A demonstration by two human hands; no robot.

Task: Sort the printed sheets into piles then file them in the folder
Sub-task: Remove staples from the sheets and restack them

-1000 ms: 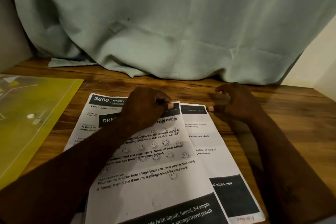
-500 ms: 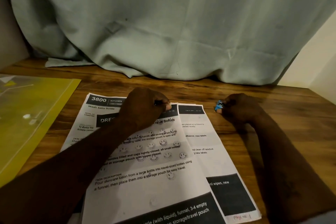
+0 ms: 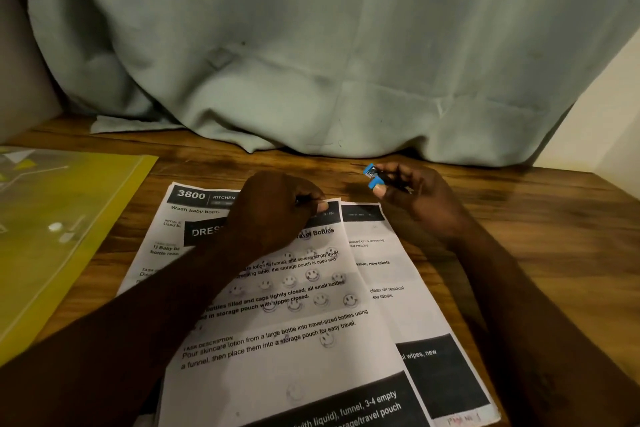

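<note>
At the lower centre of the frame, the printed sheets (image 3: pixel 284 350) lie fanned on the table (image 3: pixel 536 225). The left hand (image 3: pixel 273 215), its forearm across them, pinches the top sheet's upper edge. Just right, the right hand's (image 3: pixel 419 198) curled fingers pinch a small blue object (image 3: pixel 371 177). The yellow folder (image 3: pixel 52 236) lies at mid-left.

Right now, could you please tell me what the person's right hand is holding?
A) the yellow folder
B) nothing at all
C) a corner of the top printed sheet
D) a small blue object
D: the right hand pinches a small blue object just past the top edge of the papers, while the left hand pinches the top printed sheet.
</note>
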